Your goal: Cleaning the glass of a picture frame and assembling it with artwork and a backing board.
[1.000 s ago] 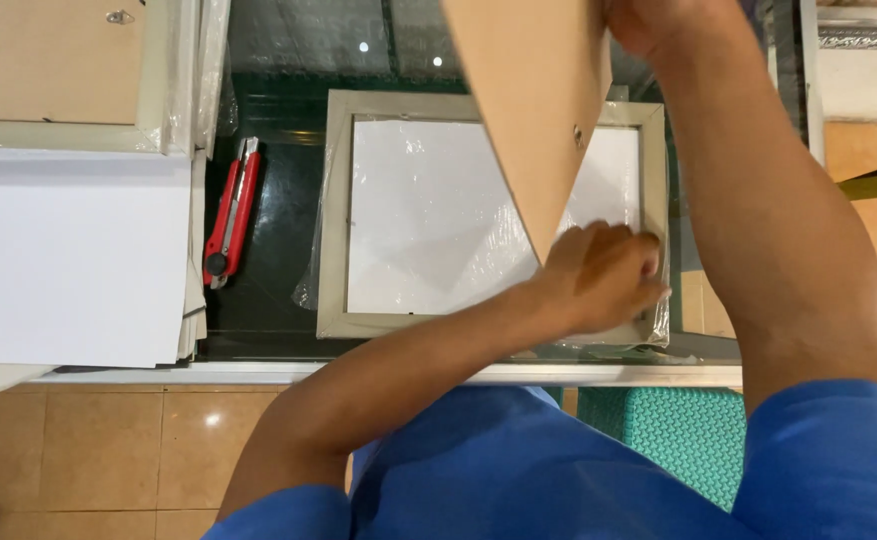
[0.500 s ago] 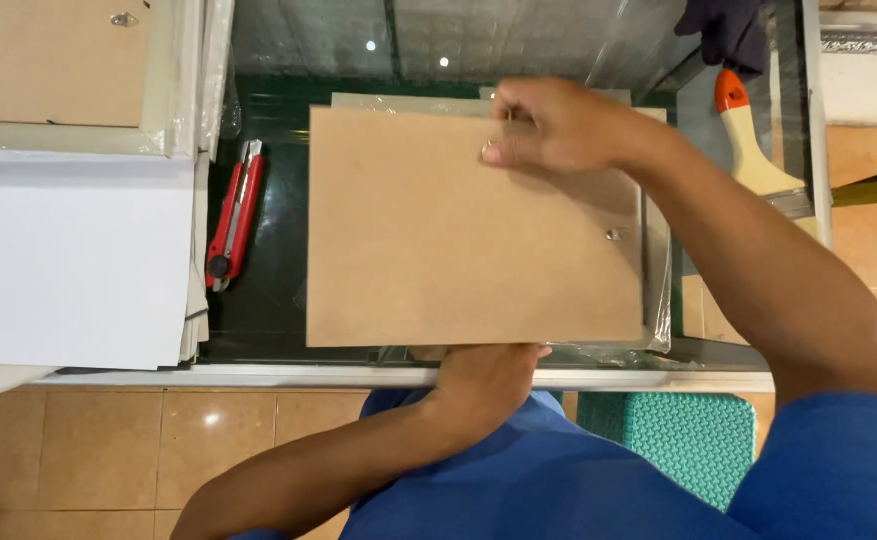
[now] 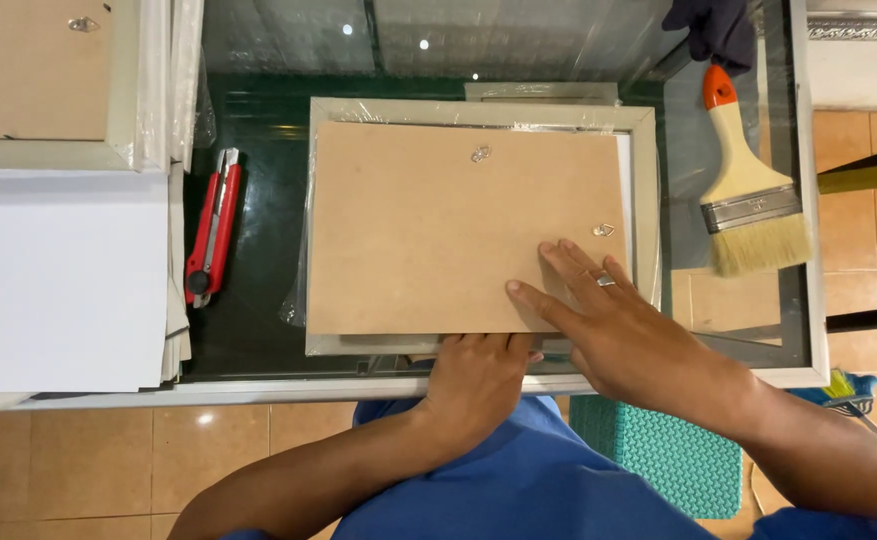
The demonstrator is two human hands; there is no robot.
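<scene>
Here we press a brown backing board (image 3: 428, 230) flat into a pale picture frame (image 3: 644, 180) on the glass bench (image 3: 258, 330).

Our right hand (image 3: 608, 320) lies open, fingers spread on the board's near corner; our left hand (image 3: 483, 375) curls over the frame's near edge, steadying it. A red box cutter (image 3: 213, 228) sits left, a paintbrush (image 3: 748, 190) right, both apart; nothing blocks the board.

Plain brown backing board (image 3: 428, 225) is lying flat inside the pale picture frame (image 3: 644, 190), sitting slightly askew, two small metal hangers facing up. Its near right corner is sitting under the right fingers (image 3: 568, 275), near edge touching the left fingertips (image 3: 483, 342).
</scene>
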